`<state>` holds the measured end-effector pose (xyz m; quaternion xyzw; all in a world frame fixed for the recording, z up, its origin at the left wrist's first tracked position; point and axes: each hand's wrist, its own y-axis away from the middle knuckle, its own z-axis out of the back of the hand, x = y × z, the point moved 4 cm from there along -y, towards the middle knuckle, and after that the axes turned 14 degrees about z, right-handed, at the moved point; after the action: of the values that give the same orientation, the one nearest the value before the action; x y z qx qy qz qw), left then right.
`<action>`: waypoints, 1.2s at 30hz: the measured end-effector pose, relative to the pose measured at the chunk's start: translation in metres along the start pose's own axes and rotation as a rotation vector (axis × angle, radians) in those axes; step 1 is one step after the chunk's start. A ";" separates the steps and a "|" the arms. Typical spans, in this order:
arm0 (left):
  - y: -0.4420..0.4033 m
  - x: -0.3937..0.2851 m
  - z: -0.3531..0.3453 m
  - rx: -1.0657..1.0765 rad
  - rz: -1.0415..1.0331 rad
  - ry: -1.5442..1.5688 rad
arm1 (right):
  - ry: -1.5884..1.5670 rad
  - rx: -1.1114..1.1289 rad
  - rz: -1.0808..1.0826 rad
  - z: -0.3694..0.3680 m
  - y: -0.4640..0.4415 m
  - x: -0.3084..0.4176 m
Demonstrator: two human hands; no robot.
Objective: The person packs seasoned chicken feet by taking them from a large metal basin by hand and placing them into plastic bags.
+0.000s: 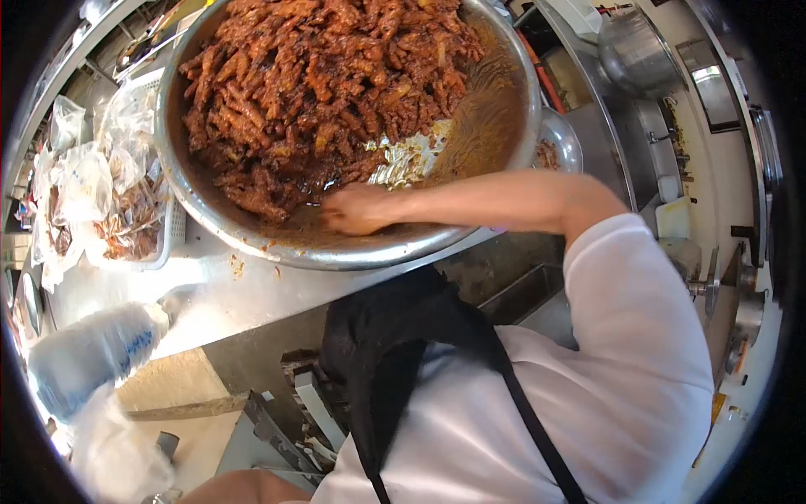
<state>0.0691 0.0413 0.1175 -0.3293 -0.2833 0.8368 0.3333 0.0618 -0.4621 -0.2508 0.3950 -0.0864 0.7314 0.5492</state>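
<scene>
A large steel bowl [526,109] holds a heap of red-brown, sauce-coated chicken feet [327,76]. Inside it, near the front wall, is my right hand [357,209], slightly blurred, with curled fingers pressed down into the sauce beside the heap. What lies in those fingers is hidden. My left forearm [239,487] shows at the bottom edge, and its hand is cut off or covered near a translucent plastic bag [122,454]. A clear plastic bottle [96,357] lies tilted above that bag, blurred.
Left of the bowl, a white plastic basket [174,223] holds several filled plastic bags [88,189]. The bowl stands on a steel table [243,294]. A smaller metal bowl [561,139] sits behind it at right. Farther right are a large pot [640,55] and a sink counter.
</scene>
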 end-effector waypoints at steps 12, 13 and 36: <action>0.298 0.024 -0.356 1.278 0.264 0.506 | -1.103 -0.041 -0.462 0.103 0.077 -0.090; 0.299 0.014 -0.354 1.192 0.160 0.490 | -0.952 -0.047 -0.512 0.117 0.091 -0.124; 0.305 0.025 -0.207 0.814 -0.116 0.412 | -1.294 0.018 -0.197 0.058 0.022 0.010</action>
<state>0.0954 -0.0762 -0.2323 -0.3148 0.1229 0.7771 0.5310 0.0699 -0.4952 -0.1980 0.7661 -0.3566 0.2928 0.4474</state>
